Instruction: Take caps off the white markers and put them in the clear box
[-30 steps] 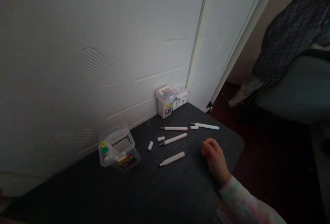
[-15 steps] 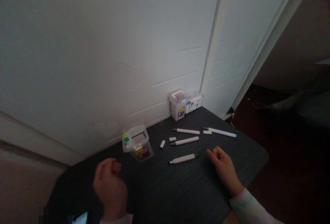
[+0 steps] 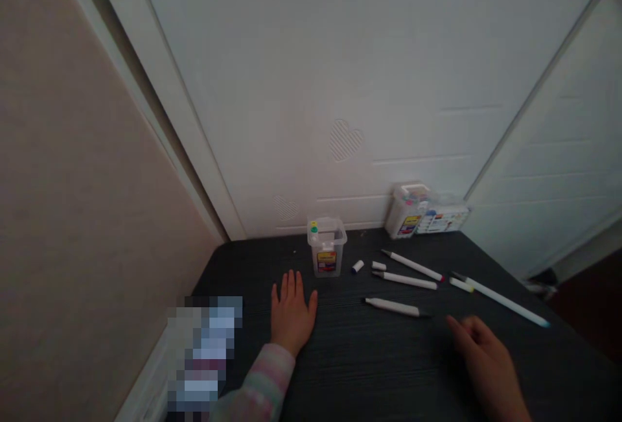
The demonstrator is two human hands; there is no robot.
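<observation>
My left hand (image 3: 292, 313) lies flat on the dark table with its fingers spread, just in front of a clear plastic box (image 3: 327, 260). Yellow- and green-topped pens stand inside that box. My right hand (image 3: 486, 357), slightly blurred, is curled closed, and nothing shows in its fingers. Beyond its thumb lies an uncapped white marker (image 3: 394, 306). Further back rest another white marker (image 3: 409, 281), one with a red end (image 3: 415, 266) and one with a blue end (image 3: 508, 301). Loose caps lie among them: a dark-rimmed cap (image 3: 357, 267), a white cap (image 3: 379, 266) and a yellow-ended cap (image 3: 460, 284).
A second plastic box (image 3: 405, 211) full of pens and a white printed pack (image 3: 443, 218) stand against the white panelled wall (image 3: 291, 85). At the front left, a pixelated bright object (image 3: 208, 351) lies beside my left sleeve. The dark table (image 3: 359, 370) has an angled right edge.
The view has swung left. My left hand, curled and raised before, is now down flat with fingers spread. My right hand stays curled near the markers, which lie as before.
</observation>
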